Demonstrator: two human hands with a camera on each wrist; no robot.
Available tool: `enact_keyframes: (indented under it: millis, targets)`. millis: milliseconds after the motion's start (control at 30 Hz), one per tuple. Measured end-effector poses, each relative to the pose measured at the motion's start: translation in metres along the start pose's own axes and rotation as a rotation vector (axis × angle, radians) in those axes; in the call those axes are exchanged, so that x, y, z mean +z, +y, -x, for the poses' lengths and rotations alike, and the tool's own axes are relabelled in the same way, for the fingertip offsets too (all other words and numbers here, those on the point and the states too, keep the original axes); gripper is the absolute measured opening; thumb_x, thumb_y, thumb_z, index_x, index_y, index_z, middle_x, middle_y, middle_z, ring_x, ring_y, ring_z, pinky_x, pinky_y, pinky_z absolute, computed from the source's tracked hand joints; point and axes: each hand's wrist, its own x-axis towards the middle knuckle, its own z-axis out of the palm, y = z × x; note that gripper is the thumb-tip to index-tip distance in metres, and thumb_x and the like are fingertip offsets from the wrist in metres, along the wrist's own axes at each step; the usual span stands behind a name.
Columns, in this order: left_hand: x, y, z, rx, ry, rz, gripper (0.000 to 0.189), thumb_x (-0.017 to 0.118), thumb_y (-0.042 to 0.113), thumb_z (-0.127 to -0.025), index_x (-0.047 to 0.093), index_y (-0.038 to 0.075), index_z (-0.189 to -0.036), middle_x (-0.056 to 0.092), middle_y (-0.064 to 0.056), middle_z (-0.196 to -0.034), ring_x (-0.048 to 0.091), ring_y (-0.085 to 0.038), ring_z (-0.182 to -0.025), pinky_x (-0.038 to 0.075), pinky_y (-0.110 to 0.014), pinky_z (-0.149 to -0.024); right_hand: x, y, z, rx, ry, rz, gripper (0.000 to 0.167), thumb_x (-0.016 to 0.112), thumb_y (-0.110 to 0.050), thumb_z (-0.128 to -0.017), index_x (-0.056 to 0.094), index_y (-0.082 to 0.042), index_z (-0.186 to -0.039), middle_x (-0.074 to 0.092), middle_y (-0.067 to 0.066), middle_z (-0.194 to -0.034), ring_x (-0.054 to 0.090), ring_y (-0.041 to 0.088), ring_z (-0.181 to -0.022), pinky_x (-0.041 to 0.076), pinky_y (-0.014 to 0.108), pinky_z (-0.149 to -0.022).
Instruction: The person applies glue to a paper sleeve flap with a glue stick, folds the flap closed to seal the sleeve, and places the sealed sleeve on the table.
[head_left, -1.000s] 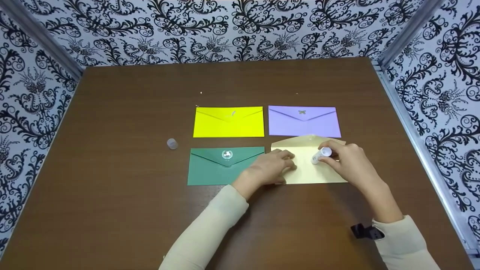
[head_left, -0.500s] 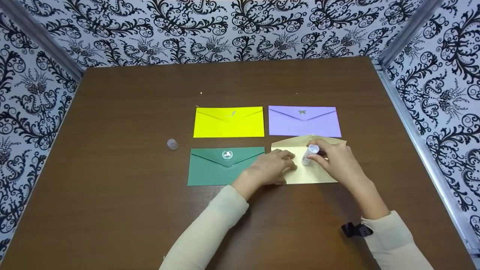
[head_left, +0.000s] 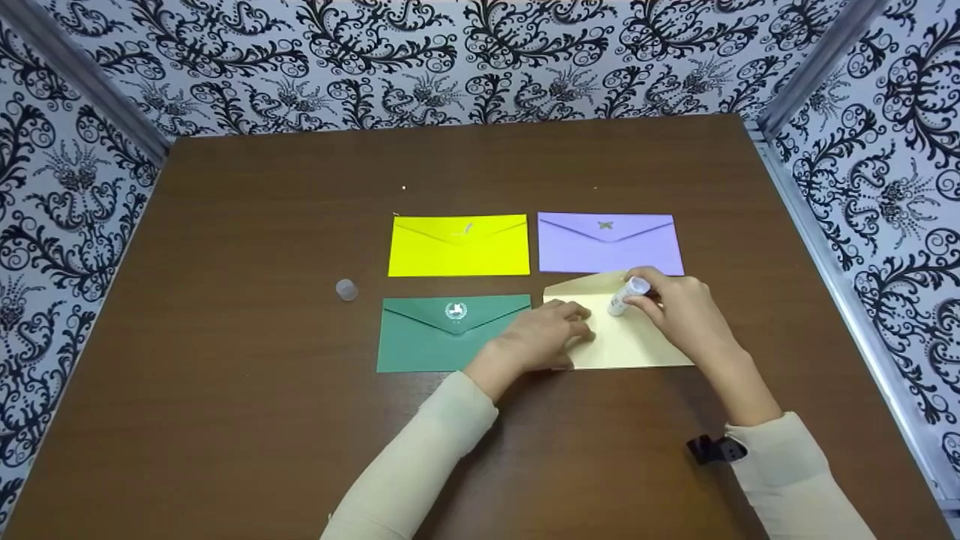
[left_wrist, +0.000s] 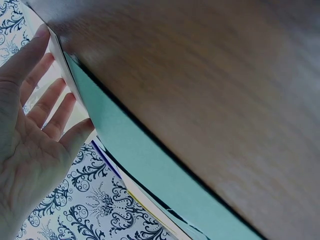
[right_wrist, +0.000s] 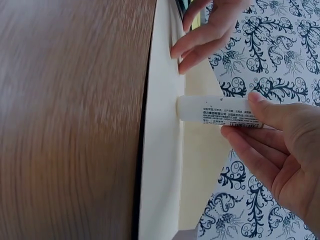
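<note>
My right hand (head_left: 684, 315) pinches a white glue stick (head_left: 622, 301) between thumb and fingers, over the cream envelope (head_left: 634, 346). That envelope lies with its flap up and away from me. In the right wrist view, the glue stick (right_wrist: 215, 111) stands with its end against the paper near the flap's fold. My left hand (head_left: 534, 336) rests its spread fingers on the envelope's left side, holding nothing. From the left wrist view, the fingers (left_wrist: 60, 112) reach over the cream paper beside the green envelope (left_wrist: 135, 145).
Left of the cream envelope lies a green envelope (head_left: 420, 341) with a white emblem. Behind are a yellow envelope (head_left: 457, 259) and a purple envelope (head_left: 607, 256), both with flaps down. A small translucent cap (head_left: 346, 290) stands at the left on the brown table (head_left: 225, 375).
My right hand first carried the glue stick left across the envelope, then slightly right and farther from me, near the flap. The left hand has stayed in place.
</note>
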Motion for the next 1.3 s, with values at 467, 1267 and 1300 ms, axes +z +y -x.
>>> enact_keyframes:
  millis: [467,1267,1300]
  targets:
    - [-0.002,0.0,0.002,-0.006,-0.006,0.01,0.051,0.077,0.034,-0.087,0.062,0.03,-0.136,0.047,0.006,-0.153,0.043,-0.016,-0.142,0.045,-0.029,-0.113,-0.015,0.007,0.012,0.061,-0.036,0.018,0.028,0.076,-0.016,-0.088,0.07,-0.006,-0.114,0.076,0.02,-0.094,0.073,0.034,-0.081,0.057,0.053,-0.069]
    - [-0.001,0.0,0.002,-0.006,-0.001,0.02,0.049,0.076,0.03,-0.088,0.063,0.03,-0.135,0.047,0.007,-0.153,0.042,-0.015,-0.142,0.046,-0.028,-0.111,-0.021,-0.006,0.021,-0.01,-0.097,0.061,0.024,0.081,-0.02,-0.083,0.072,-0.009,-0.102,0.076,0.009,-0.087,0.073,0.027,-0.076,0.057,0.045,-0.066]
    - [-0.001,0.0,0.002,-0.007,0.0,0.02,0.049,0.076,0.03,-0.088,0.063,0.03,-0.135,0.047,0.007,-0.153,0.042,-0.015,-0.142,0.047,-0.028,-0.11,-0.021,-0.007,0.021,-0.016,-0.098,0.063,0.024,0.081,-0.02,-0.082,0.072,-0.009,-0.102,0.076,0.009,-0.087,0.073,0.027,-0.076,0.057,0.045,-0.065]
